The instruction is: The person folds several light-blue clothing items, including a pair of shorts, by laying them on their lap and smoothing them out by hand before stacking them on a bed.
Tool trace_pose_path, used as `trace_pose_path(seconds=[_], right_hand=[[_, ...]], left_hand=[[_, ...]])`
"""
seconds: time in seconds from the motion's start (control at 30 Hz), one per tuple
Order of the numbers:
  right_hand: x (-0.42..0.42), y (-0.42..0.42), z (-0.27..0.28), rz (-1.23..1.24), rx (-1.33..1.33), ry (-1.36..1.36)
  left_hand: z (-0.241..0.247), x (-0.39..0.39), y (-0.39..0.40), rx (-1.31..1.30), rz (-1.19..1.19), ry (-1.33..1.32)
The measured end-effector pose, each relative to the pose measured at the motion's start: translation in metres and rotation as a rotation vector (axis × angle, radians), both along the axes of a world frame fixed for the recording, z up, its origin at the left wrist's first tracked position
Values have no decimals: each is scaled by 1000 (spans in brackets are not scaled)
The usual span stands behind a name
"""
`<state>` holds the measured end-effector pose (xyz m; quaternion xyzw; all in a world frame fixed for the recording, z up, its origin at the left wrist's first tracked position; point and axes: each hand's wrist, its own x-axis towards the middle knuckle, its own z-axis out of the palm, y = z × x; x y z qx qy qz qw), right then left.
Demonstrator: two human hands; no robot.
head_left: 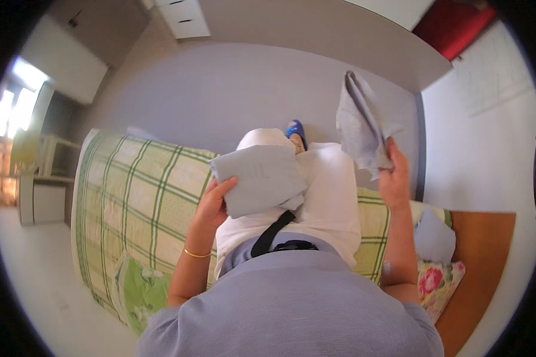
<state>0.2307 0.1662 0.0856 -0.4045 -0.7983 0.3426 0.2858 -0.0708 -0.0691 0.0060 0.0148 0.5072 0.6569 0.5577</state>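
A flat, folded grey cloth [260, 180] lies over my lap, and my left hand [215, 201] grips its left edge, thumb on top. Out to the right, my right hand [395, 172] holds a second grey cloth [361, 122] by its lower end. That cloth is loosely folded and stands up from the hand, apart from the one on my lap. A black strap [272, 234] runs from my waist to the near edge of the folded cloth. What each cloth is cannot be told.
I sit on a bed with a green plaid cover [147, 187]. To the right are a blue-grey cloth [434, 236], a floral pillow [437, 281] and a wooden headboard [484, 250]. A green patterned cloth [145, 290] lies at lower left. White drawers [185, 20] stand across the floor.
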Motion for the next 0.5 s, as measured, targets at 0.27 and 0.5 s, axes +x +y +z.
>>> trace_pose_path(seconds=[0.27, 0.5], right_hand=[[-127, -123, -75, 806, 299, -199], [-136, -112, -73, 977, 156, -153]], left_hand=[[-5, 8, -10, 52, 111, -209], [-22, 7, -24, 1, -8, -12]])
